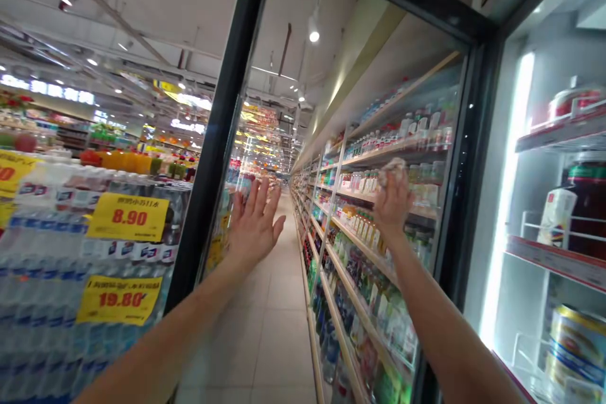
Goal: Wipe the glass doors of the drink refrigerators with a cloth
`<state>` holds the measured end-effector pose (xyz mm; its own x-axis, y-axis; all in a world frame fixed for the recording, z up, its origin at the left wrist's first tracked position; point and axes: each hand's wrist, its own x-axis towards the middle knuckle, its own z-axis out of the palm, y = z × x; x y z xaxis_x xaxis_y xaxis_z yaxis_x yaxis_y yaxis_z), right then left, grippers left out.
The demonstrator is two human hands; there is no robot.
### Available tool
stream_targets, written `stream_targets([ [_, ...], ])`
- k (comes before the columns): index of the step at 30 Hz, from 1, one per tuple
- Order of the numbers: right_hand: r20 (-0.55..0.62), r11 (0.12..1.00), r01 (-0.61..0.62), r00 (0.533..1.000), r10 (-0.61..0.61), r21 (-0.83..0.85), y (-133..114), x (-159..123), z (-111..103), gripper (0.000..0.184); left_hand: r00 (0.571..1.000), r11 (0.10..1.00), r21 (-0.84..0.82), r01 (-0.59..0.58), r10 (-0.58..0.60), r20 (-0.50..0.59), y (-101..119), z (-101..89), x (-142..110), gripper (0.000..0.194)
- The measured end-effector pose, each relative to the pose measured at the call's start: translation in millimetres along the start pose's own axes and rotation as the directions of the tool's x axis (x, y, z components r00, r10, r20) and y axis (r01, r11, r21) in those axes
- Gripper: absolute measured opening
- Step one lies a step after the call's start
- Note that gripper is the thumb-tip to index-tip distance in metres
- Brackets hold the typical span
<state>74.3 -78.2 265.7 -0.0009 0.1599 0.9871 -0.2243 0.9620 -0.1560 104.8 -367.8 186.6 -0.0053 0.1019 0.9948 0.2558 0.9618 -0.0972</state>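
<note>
A glass cooler door (pixel 231 85) with a black frame stands swung open in front of me. My left hand (pixel 255 219) is at the left part of the pane, palm toward the glass with fingers stretched and spread, holding nothing. Higher on the right part of the pane, my right hand (pixel 392 205) presses a crumpled pale cloth (pixel 394 167) toward the glass. The cloth shows above the fingers; the rest of it is hidden by the hand. That hand is slightly blurred.
Through the glass, long shelves of bottles (pixel 374 183) line a tiled aisle (pixel 255 341). Stacked bottled water (pixel 42 303) with yellow price signs (pixel 127 217) stands at left. On the right, the lit cooler's shelf (pixel 558 259) holds drinks and a gold-and-white can (pixel 575 353).
</note>
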Motion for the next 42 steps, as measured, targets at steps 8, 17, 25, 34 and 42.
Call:
stream_targets([
  [8, 0.036, 0.887, 0.443, 0.892, -0.451, 0.133, -81.1, -41.2, 11.4, 0.043, 1.0, 1.0, 0.009, -0.006, 0.006, -0.001, 0.0, 0.7, -2.2, 0.063],
  [17, -0.117, 0.977, -0.199, 0.971, 0.207, 0.079, 34.4, 8.5, -7.8, 0.051, 1.0, 1.0, -0.015, -0.015, 0.015, -0.007, 0.3, -2.4, -0.5, 0.062],
  [25, 0.028, 0.948, 0.306, 0.95, -0.31, 0.085, -70.8, -38.7, 12.2, 0.045, 0.999, 1.0, 0.007, -0.031, 0.031, -0.028, -2.3, 3.5, -1.8, 0.064],
  [34, -0.127, 0.961, -0.276, 0.953, 0.275, 0.009, 81.7, -16.2, -11.7, 0.049, 1.0, 1.0, 0.0, -0.022, 0.022, 0.005, -2.6, 3.1, -2.9, 0.064],
  [42, 0.02, 0.905, 0.405, 0.911, -0.411, 0.129, -54.8, -125.7, 11.0, 0.044, 1.0, 0.999, -0.031, -0.017, 0.017, -0.002, -5.8, 8.6, 2.5, 0.062],
])
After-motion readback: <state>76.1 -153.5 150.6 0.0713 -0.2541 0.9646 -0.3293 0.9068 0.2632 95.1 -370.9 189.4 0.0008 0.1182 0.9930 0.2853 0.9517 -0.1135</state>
